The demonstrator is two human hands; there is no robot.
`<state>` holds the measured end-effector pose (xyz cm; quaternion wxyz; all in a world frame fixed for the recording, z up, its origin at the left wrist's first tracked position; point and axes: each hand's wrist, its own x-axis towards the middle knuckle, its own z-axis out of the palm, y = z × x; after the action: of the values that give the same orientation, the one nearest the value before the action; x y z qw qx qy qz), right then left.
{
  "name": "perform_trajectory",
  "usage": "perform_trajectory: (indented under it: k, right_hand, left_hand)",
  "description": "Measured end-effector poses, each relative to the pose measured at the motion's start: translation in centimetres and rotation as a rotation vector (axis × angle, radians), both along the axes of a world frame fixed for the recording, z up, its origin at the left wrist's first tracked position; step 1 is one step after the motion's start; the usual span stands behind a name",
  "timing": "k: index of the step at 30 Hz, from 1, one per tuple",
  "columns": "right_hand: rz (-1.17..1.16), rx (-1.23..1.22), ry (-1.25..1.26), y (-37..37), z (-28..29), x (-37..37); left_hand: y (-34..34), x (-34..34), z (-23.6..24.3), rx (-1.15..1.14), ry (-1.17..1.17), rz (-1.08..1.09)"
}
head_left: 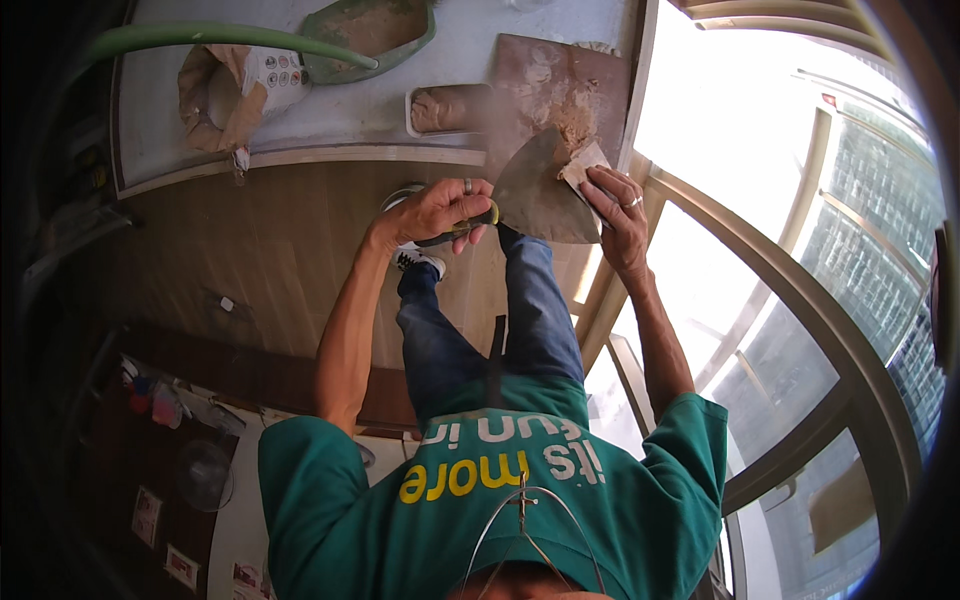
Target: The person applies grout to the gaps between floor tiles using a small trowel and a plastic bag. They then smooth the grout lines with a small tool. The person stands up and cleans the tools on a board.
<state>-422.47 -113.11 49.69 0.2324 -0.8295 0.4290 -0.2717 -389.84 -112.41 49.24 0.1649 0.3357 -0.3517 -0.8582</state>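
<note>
Trowel (535,190) in grip: the left hand (447,210) is closed around its black and yellow handle (485,217), while the wide, grey, fan-shaped blade spreads toward the right. The right hand (620,215) is clamped on a pale, flat rectangular piece (588,163), brown stuff caked on its edge, held against the far right part of the blade. The hands are apart, one on either side of the blade, and each wears a ring. The trowel is at the near edge of the bench (385,125), its blade overlapping a reddish-brown board (525,65) in view; I cannot tell whether the two touch. A crumbly brown heap (572,122) lies on the board, just beyond the blade and the pale piece. Left of the board, a white tray (409,122) holds a brown mass (445,110). Farther left, a green scoop (425,48) with a long green handle (230,38) contains brown powder (378,28), near an open, crumpled paper bag (240,125).
</note>
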Motion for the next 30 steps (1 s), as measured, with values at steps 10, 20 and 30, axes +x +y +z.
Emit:
perform_trajectory:
  k: [10,20,30]
  right_hand:
    - [-0.074,0.091,0.268,0.8,5.8,2.2]
    - [-0.615,0.661,0.241,-0.8,-20.4,-5.6]
    - [-0.727,0.775,0.373,-3.0,-27.2,-3.0]
  left_hand:
    - [11.7,10.8,11.9,-0.177,-0.052,0.327]
    - [27.3,9.4,4.5,0.122,-0.178,0.427]
    - [27.9,1.0,-0.5,0.309,-0.081,0.478]
